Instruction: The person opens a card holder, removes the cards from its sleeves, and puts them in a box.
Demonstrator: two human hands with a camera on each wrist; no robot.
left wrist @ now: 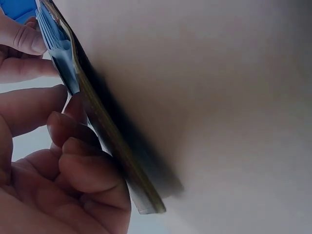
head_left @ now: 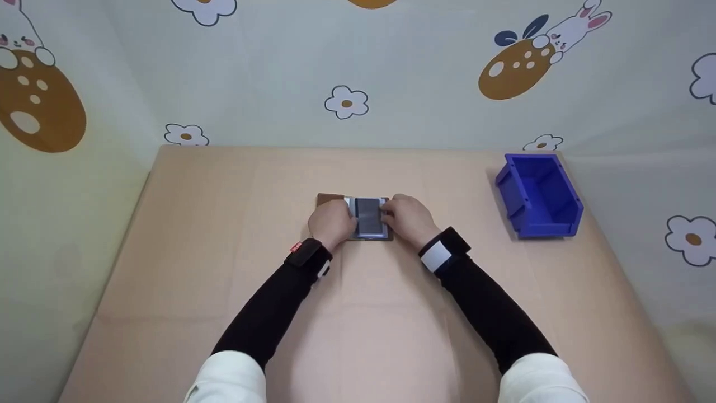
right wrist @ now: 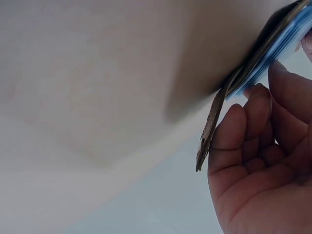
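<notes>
A brown card holder (head_left: 330,198) lies opened at the middle of the table, with a dark panel in clear plastic sleeves (head_left: 369,218) facing up. My left hand (head_left: 331,223) holds it at its left part, fingers curled at the sleeves. At the right edge, my right hand (head_left: 413,219) pinches the holder between thumb and fingers. Seen edge-on in the left wrist view, the layered sleeves (left wrist: 51,36) stand inside the brown cover (left wrist: 117,141). In the right wrist view, a cover flap (right wrist: 209,131) angles away beside my curled fingers.
A blue plastic bin (head_left: 540,196) stands at the table's back right corner. The table (head_left: 224,268) has a plain beige cover. Behind it and at its sides hangs a pale curtain (head_left: 268,73) printed with flowers and rabbits.
</notes>
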